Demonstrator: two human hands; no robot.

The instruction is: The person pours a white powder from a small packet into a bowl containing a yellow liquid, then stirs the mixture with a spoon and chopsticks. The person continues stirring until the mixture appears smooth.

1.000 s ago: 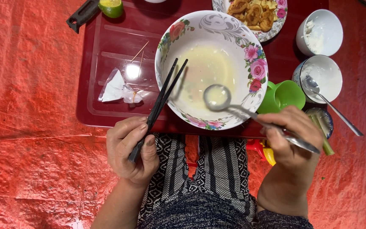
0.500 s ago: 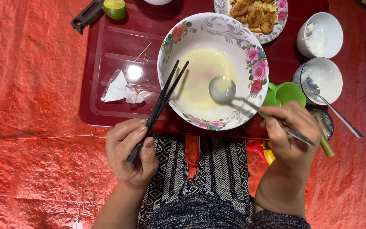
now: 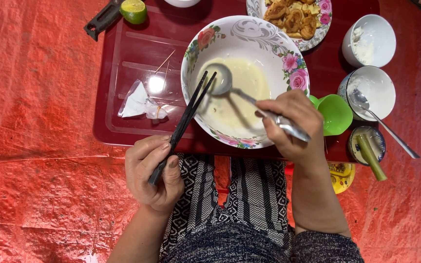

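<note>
crumpled clear packet (image 3: 140, 103) on red tray (image 3: 123, 53), yellow pkg (image 3: 341, 175) btm right

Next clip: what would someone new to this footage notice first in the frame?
Most striking is the large floral bowl of pale batter at the centre of the dark red tray, with the right hand dipping a metal spoon into it. The left hand holds black chopsticks resting on the bowl's near rim. A plate of fried pieces sits at the top, all on a vivid red mat.
</note>
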